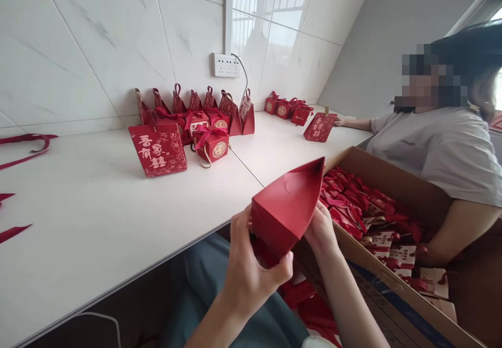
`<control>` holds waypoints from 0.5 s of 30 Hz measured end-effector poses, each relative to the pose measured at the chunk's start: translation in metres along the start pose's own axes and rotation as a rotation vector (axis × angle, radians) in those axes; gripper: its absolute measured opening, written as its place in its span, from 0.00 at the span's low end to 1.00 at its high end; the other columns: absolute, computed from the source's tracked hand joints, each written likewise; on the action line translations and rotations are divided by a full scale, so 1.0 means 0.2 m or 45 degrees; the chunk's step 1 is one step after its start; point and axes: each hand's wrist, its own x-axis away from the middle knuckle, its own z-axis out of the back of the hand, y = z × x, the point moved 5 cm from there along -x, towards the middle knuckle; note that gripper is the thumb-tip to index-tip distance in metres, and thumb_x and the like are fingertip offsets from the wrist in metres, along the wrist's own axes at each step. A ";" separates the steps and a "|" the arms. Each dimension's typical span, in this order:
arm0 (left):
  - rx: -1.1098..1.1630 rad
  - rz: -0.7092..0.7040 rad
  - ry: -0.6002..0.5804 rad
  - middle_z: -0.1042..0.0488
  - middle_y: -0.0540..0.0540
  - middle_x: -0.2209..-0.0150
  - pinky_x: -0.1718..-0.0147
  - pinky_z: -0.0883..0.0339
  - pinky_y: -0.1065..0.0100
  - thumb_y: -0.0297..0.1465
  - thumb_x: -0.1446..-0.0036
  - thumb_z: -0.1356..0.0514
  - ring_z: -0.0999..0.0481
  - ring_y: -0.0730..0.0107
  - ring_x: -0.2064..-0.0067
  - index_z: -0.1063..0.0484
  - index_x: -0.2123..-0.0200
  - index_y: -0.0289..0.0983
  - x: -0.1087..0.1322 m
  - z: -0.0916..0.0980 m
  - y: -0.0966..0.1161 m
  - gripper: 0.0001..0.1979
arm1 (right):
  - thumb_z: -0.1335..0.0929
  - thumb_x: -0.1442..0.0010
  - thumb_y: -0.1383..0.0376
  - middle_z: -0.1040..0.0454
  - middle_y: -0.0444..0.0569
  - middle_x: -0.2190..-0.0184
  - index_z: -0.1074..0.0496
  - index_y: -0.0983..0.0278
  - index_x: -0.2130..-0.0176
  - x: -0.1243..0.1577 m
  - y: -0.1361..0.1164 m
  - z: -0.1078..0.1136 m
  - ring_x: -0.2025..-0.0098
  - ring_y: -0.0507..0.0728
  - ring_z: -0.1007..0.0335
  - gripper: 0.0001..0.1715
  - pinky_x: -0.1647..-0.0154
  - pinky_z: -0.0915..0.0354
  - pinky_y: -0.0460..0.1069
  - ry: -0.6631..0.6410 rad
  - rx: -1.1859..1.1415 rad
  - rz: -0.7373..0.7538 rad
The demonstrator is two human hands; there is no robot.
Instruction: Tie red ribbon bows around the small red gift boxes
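Note:
Between my two hands is a red paper gift box (286, 201), held above my lap, just off the table's front edge. Its plain red side faces me and its top tapers to a point at the upper right. My left hand (251, 264) grips the lower left of the box, thumb at the bottom corner and fingers round the left side. My right hand (321, 227) holds it from the right, with its fingertips partly hidden behind the box. More red paper pieces (314, 306) lie below my hands, partly covered by my arms.
On the white table (98, 222) stand several finished red boxes (212, 141), with ribbons (27, 144) at the left. A large cardboard carton (392, 280), full of red and cream boxes, is at my right. A co-worker (439, 144) reaches into it. A power strip (226, 65) is on the wall.

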 end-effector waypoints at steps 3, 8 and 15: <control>0.122 0.035 -0.014 0.37 0.41 0.50 0.52 0.35 0.60 0.27 0.60 0.36 0.33 0.58 0.51 0.45 0.45 0.41 0.00 0.00 -0.04 0.37 | 0.23 0.60 0.61 0.24 0.43 0.74 0.27 0.63 0.69 0.01 -0.04 0.04 0.76 0.51 0.28 0.17 0.76 0.29 0.44 0.066 -0.080 -0.042; 0.860 0.877 -0.137 0.28 0.41 0.57 0.67 0.28 0.66 0.41 0.51 0.41 0.26 0.62 0.60 0.40 0.49 0.37 -0.02 -0.08 -0.15 0.27 | 0.26 0.56 0.52 0.32 0.42 0.88 0.30 0.65 0.80 0.11 -0.22 0.07 0.89 0.49 0.38 0.20 0.90 0.35 0.44 0.079 0.190 0.030; 1.270 1.307 -0.544 0.24 0.43 0.60 0.74 0.25 0.68 0.47 0.47 0.43 0.22 0.66 0.68 0.37 0.50 0.39 0.02 -0.21 -0.11 0.25 | 0.29 0.54 0.52 0.37 0.43 0.94 0.34 0.65 0.86 0.11 -0.38 0.10 0.95 0.50 0.44 0.23 0.98 0.43 0.43 0.164 0.389 -0.047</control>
